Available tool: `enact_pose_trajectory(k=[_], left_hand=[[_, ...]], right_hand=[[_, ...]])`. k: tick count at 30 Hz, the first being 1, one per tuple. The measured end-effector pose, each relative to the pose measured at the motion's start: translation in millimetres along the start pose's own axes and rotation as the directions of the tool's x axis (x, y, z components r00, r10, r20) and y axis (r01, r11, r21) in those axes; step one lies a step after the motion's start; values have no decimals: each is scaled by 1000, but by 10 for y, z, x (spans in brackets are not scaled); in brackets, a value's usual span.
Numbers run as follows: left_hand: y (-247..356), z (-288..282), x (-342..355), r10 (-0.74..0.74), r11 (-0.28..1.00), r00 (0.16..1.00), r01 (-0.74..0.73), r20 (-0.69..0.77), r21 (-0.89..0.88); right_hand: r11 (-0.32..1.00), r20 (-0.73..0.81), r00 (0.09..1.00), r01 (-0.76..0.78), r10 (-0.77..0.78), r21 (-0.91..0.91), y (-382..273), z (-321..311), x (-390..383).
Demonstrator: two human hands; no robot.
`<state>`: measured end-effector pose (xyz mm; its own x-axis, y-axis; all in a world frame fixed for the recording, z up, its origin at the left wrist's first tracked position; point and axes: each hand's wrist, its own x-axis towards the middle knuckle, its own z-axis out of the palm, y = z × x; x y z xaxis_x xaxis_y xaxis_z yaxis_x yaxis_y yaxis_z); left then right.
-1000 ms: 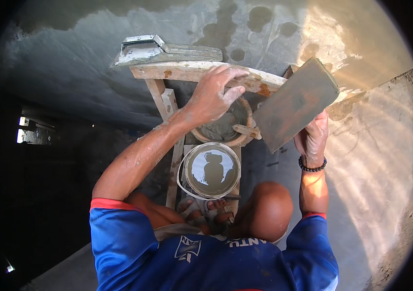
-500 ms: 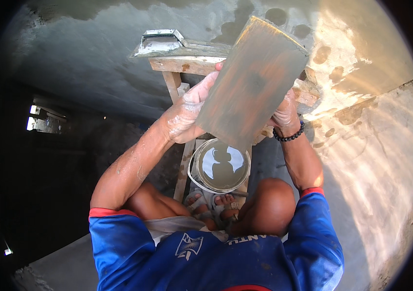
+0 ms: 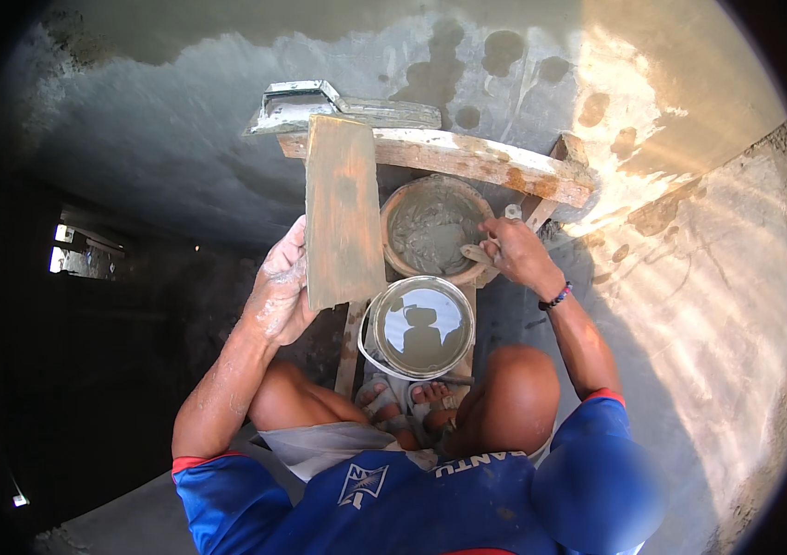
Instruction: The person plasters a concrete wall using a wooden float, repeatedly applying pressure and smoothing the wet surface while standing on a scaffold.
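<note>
My left hand (image 3: 281, 287), dusted with pale cement, is closed on a flat rectangular board (image 3: 345, 208), grey with mortar over reddish wood. The board stands tilted nearly on end, hiding some of my fingers. My right hand (image 3: 521, 252) is closed around a mortar-smeared hand tool (image 3: 477, 253) at the right rim of a round tub (image 3: 393, 248) of wet grey mortar (image 3: 432, 227). One end of that tool reaches over the mortar; its exact kind is unclear. Just nearer to me stands a pail (image 3: 377, 344) of greyish water, its surface reflecting light.
Behind the tub runs a mortar-stained wooden beam (image 3: 467, 153). On its left end lies a plastering trowel (image 3: 296, 106) with a raised handle. A damp grey plastered wall (image 3: 227, 83) rises beyond. My knees and sandalled feet (image 3: 430, 398) are close to the pail.
The board has moved left and turned more upright, now in my left hand alone. My right hand has left it, come to the tub and taken hold of the tool. The tub has come into view.
</note>
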<state>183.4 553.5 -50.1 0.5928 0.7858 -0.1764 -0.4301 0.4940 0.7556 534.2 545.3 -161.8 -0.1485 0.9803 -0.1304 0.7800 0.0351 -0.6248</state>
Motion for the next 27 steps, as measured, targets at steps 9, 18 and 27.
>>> enact_pose_trajectory(k=[9, 18, 27], left_hand=[[-324, -81, 191, 75, 994, 997, -76, -15, -77], [-278, -261, -35, 9, 999, 985, -17, -171, -41], [-320, -35, 61, -58, 996, 985, 68, -161, 58]], right_hand=[[853, 365, 931, 190, 1, -487, 831, 844, 656], [880, 235, 969, 42, 80, -472, 437, 186, -289], [924, 158, 979, -62, 131, -378, 436, 317, -544]])
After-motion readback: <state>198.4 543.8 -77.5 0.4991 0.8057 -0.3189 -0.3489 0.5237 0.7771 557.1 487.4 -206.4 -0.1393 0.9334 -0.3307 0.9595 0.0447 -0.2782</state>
